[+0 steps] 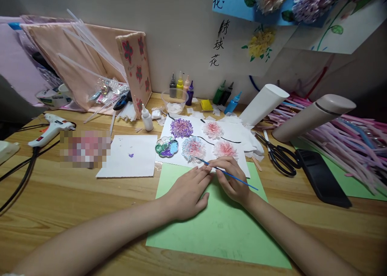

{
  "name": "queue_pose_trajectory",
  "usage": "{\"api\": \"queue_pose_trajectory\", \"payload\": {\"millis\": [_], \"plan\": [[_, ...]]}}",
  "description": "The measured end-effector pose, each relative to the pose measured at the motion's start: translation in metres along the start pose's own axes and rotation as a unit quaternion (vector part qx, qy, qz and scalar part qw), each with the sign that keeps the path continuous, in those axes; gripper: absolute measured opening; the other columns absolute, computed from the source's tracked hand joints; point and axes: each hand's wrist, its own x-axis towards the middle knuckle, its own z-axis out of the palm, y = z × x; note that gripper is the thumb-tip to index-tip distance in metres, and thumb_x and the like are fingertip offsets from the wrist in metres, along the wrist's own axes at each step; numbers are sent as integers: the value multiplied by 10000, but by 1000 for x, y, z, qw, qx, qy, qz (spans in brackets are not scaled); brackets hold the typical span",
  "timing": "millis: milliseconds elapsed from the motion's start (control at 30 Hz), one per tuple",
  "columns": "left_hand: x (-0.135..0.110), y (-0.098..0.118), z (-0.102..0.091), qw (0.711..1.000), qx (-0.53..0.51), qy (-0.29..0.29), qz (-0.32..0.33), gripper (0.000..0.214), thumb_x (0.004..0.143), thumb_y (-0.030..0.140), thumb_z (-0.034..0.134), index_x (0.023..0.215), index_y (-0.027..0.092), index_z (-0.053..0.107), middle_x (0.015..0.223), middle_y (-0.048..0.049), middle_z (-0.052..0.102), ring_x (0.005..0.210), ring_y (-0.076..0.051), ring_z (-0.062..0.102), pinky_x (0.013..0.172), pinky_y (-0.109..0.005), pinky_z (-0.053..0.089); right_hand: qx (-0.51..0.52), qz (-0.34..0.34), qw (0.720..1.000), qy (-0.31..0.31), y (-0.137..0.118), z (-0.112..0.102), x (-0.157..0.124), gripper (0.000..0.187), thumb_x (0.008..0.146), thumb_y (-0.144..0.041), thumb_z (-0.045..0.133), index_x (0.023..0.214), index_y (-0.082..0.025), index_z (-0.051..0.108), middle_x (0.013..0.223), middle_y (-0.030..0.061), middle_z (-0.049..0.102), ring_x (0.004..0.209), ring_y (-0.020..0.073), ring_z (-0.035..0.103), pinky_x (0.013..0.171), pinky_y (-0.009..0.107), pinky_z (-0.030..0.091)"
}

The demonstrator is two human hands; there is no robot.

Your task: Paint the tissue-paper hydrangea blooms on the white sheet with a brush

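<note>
My right hand [231, 177] grips a thin blue paintbrush [238, 180], its tip at the lower edge of a blue-and-pink paper flower [193, 147]. My left hand [192, 193] lies flat, fingers stretched, across the green sheet [223, 231] and the near edge of the white paper [169, 126]. Three more ruffled flowers are on that white paper: a purple one [181, 128], a pink one [213, 129] and another pink one [226, 149]. A small flower-shaped paint palette [166, 147] with green, purple and blue paint sits at the paper's left edge.
Left lie a white board [130, 163] and a glue gun [50, 132] with its cord. Behind stand paint bottles [189, 93], a white bottle [147, 118] and a clear bowl [174, 102]. Right are scissors [279, 157], a dark phone [323, 179], a tumbler [314, 116] and pink strips [347, 147].
</note>
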Motion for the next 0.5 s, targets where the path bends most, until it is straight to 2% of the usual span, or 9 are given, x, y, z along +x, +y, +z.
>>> {"api": "queue_pose_trajectory", "payload": {"millis": [233, 367, 500], "plan": [[-1, 0, 1, 1000, -7, 3, 1, 503, 890, 236, 429, 1368, 97, 359, 1426, -140, 389, 1340, -243, 322, 1136, -406, 266, 6, 12, 999, 29, 2, -3, -1, 246, 863, -110, 430, 1046, -233, 541, 910, 55, 646, 888, 200, 569, 743, 362, 503], [0, 0, 0, 1000, -11, 7, 3, 501, 890, 244, 435, 1365, 103, 365, 1415, -141, 405, 1337, -246, 328, 1132, -415, 275, 1, 8, 1000, 4, 1, -3, 0, 248, 864, -110, 440, 1047, -236, 550, 915, 52, 657, 891, 200, 571, 749, 363, 503], [0, 0, -1, 1000, -6, -3, -3, 525, 885, 234, 428, 1386, 103, 342, 1448, -134, 359, 1353, -243, 300, 1138, -410, 260, 3, 27, 999, 35, 1, -4, 0, 238, 865, -110, 425, 1028, -230, 550, 918, 58, 648, 901, 202, 570, 760, 369, 497]]}}
